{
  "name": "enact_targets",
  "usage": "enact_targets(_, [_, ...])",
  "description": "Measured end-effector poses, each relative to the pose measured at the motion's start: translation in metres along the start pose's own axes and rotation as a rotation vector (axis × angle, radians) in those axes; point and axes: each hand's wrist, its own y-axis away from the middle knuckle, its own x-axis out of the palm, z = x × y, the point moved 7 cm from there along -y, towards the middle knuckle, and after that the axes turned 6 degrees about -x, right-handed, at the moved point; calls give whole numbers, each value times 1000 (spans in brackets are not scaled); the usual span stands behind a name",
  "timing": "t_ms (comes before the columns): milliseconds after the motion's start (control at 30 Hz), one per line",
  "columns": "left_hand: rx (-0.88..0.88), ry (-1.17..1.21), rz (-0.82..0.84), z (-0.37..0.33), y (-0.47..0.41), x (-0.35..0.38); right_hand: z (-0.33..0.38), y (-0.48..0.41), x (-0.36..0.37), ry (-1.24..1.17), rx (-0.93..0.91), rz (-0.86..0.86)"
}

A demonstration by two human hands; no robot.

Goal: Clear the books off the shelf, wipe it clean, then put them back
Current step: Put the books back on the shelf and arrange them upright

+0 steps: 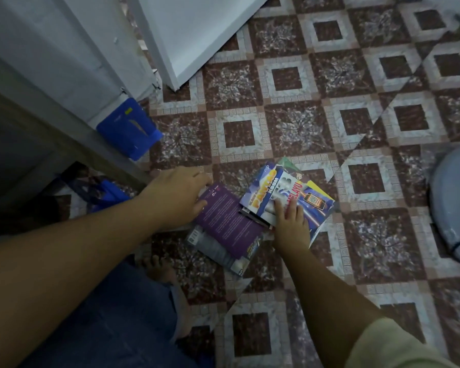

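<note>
A loose pile of books lies on the patterned floor in front of me. A purple book (227, 221) lies on top of a grey one (218, 252). To its right is a blue and yellow workbook (282, 192), slanted over other covers. My left hand (175, 197) grips the purple book's far left corner, thumb on the cover. My right hand (290, 221) rests flat on the blue and yellow workbook with straight fingers. The dark shelf opening (16, 144) is at the left.
A blue packet (128, 128) leans at the foot of the white cabinet (64, 62). A blue bag (101, 192) lies under the shelf edge. A pale blue round object (454, 205) sits at the right. My bare foot (158, 269) is near the books.
</note>
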Motion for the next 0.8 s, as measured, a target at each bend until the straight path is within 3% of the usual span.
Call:
enact_targets(233, [-3, -64, 29, 6, 0, 17, 1, -10, 5, 97, 11, -78])
enact_targets(467, [-12, -12, 83, 7, 2, 17, -5, -17, -6, 33, -33, 35])
enact_targets(567, [-23, 25, 109, 5, 9, 8, -10, -15, -29, -9, -33, 130])
enact_targets(800, [-19, 64, 45, -4, 37, -31, 25, 29, -130, -62, 23, 17])
